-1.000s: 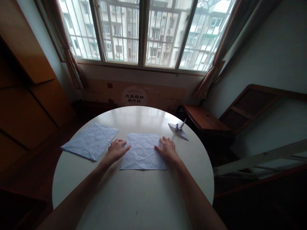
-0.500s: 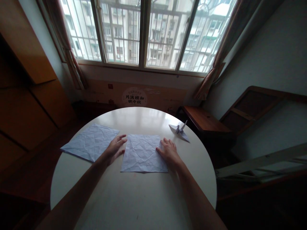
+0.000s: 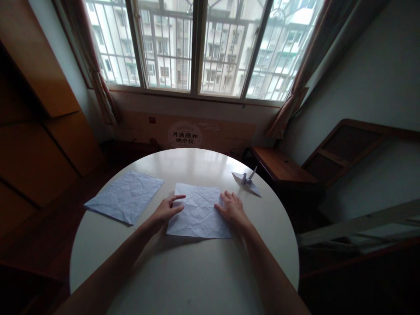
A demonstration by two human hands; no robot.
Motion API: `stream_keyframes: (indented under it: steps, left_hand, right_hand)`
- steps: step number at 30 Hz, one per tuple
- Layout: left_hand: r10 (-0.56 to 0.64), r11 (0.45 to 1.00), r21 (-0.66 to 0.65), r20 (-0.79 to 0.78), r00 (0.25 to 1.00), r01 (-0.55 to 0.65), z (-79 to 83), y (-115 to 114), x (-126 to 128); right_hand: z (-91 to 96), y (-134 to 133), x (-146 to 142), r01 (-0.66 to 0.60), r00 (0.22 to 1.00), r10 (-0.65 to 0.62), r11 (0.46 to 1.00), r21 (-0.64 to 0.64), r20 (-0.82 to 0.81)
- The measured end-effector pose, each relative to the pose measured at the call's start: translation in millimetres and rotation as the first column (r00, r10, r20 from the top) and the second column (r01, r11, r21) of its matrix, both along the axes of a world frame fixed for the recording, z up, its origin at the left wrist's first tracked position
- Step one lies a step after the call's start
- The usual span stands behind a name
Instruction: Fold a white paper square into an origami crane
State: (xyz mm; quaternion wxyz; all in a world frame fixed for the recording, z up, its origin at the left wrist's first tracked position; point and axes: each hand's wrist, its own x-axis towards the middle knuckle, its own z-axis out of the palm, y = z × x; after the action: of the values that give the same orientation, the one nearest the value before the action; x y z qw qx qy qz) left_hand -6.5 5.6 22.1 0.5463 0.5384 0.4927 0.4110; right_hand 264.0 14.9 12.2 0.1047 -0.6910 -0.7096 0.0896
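Note:
A creased, roughly square sheet of pale paper (image 3: pixel 200 214) lies unfolded between my hands. My left hand (image 3: pixel 167 209) reaches over its left edge, thumb and fingers apart; whether it touches the paper I cannot tell. On the right edge rests my right hand (image 3: pixel 232 208), its fingers spread and lying flat. To the left is a second creased sheet (image 3: pixel 126 197), one corner sticking out past the table edge. A folded paper crane (image 3: pixel 246 179) stands beyond my right hand with its wings spread.
Everything lies on a round white table (image 3: pixel 157 271). A low wooden bench (image 3: pixel 278 164) stands past its far right edge. Orange-brown cabinets (image 3: pixel 62 144) are at the left, and a barred window (image 3: pixel 197 48) is behind. A wooden-framed chair back (image 3: pixel 344 148) leans at the right.
My left hand has moved right, from beside the middle sheet to over its left edge. My right hand stays on the right edge. The view has shifted slightly.

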Motion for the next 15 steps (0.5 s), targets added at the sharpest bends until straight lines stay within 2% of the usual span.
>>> stream_keyframes:
  steps: [5,9,11,15]
  left_hand:
    - [0.098,0.995,-0.025,0.165,0.981,-0.096,0.1,1,4]
    - [0.173,0.984,-0.011,0.23,0.958,-0.175,3.0,4,0]
    - [0.206,0.977,0.001,0.242,0.948,-0.212,4.4,6,-2]
    - [0.247,0.968,-0.022,0.271,0.93,-0.251,5.6,6,-5]
  right_hand:
    - [-5.4,5,1,0.013,0.997,-0.007,0.996,0.085,-0.074]
    - [-1.3,5,1,0.031,0.959,0.017,0.986,0.166,-0.283]
    - [2.5,4,1,0.036,0.898,0.047,0.983,0.18,-0.438]
    - [6.5,4,-2,0.007,0.702,0.141,0.979,0.204,-0.698]
